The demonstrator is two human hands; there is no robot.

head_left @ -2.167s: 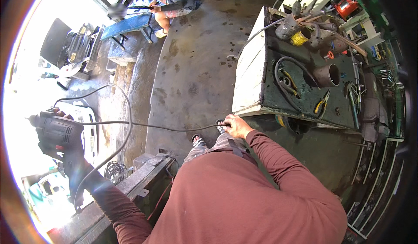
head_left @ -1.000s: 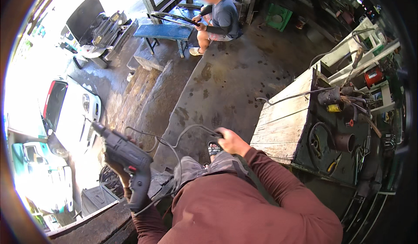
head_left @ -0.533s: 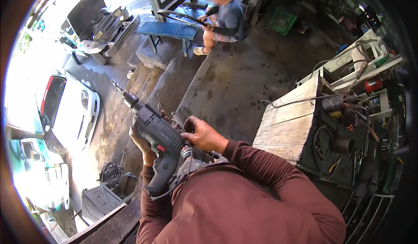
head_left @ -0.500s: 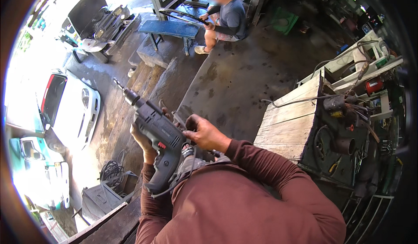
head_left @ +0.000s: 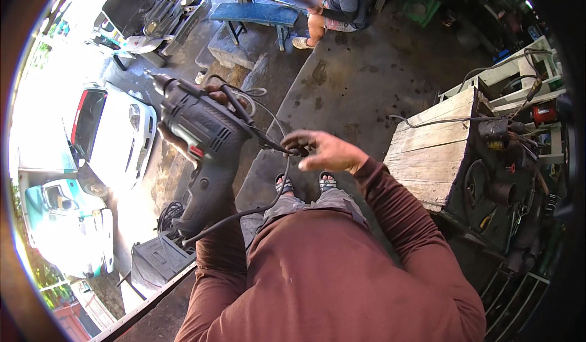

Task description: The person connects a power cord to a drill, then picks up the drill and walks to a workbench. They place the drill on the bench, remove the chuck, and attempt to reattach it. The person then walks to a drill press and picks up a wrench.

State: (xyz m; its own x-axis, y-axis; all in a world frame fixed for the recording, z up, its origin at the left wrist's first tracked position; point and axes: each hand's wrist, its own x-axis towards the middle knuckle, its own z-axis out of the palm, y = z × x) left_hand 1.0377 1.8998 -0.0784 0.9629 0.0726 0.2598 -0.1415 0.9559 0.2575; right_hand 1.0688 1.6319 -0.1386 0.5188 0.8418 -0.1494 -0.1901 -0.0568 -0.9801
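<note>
Drill: the black drill is tilting up and left in front of the shirt, its handle hanging toward the left forearm.
Drill markings: the housing is showing too blurred for any writing to be read.
Left hand: the left hand is wrapping its fingers closely around the drill body.
Right hand: the right hand is hovering just beside the drill, thumb and fingers partly parted at the cord; cannot tell whether they are pinching it.
Cord path: it is curving from the handle end across the legs up to the right hand.
Grey box: the grey box is standing low at the left, coiled cable beside it.
Worktop: the worktop is blocking the right side, carrying a short pipe and pliers.
Loose cable: a cable is poking past the worktop's plank side.
Floor edge: the concrete floor is stretching forward between the worktop and a step at the left.
Beyond: a white car is standing left; a co-worker is sitting near a blue bench.
</note>
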